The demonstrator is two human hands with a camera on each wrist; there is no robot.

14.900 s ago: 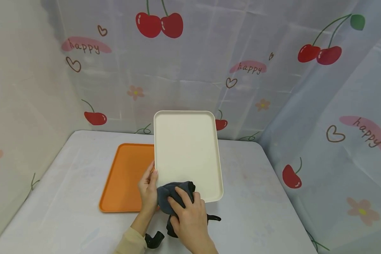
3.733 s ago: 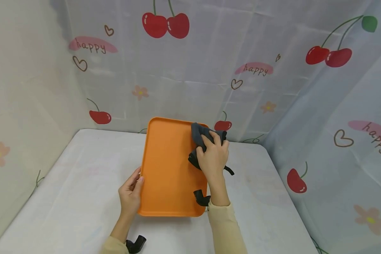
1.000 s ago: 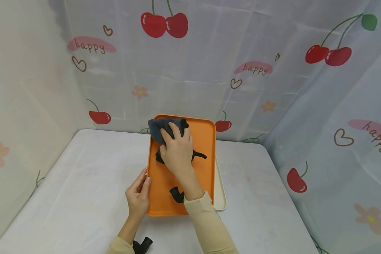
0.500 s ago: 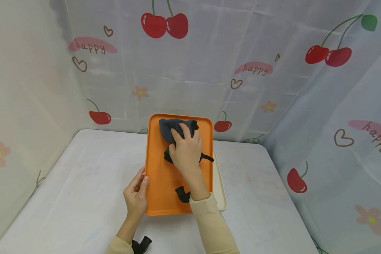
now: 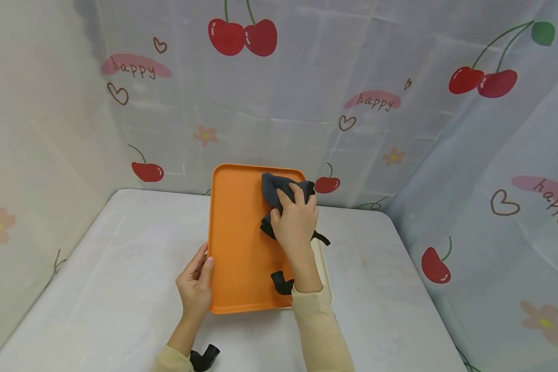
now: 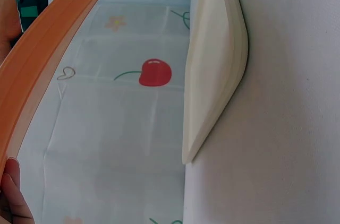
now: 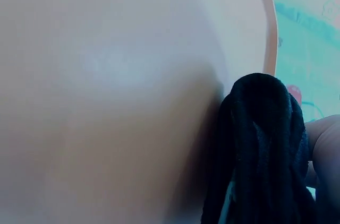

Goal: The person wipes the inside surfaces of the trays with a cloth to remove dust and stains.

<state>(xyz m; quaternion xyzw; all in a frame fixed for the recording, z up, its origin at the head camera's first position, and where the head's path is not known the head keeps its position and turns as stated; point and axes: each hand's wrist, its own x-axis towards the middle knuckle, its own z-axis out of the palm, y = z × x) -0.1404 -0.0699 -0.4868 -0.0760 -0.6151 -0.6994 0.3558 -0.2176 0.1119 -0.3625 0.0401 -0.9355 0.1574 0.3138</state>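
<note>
In the head view, my left hand point(image 5: 195, 287) grips the left edge of an orange tray point(image 5: 242, 248), thumb in front and fingers behind. The tray is tilted up, its inner face toward me. My right hand point(image 5: 296, 222) holds a bunched dark grey cloth point(image 5: 273, 187) against the tray's upper right part. The left wrist view shows the raised orange tray point(image 6: 50, 38) from the side, with the fingertips of my left hand point(image 6: 15, 197) at its edge. The right wrist view has the dark folded cloth point(image 7: 260, 149) on the tray's surface point(image 7: 106, 75), which looks washed out.
A cream tray point(image 5: 324, 274) lies on the white table point(image 5: 135, 289) behind the orange one, mostly covered by it. Cherry-printed curtains point(image 5: 279, 139) enclose the back and sides. Black curved pieces point(image 5: 204, 357) sit at both wrists.
Earlier, my left hand held the cream tray while the orange one lay on the table; now these are swapped. Within the last second, the cloth has slid from the orange tray's upper left to its right.
</note>
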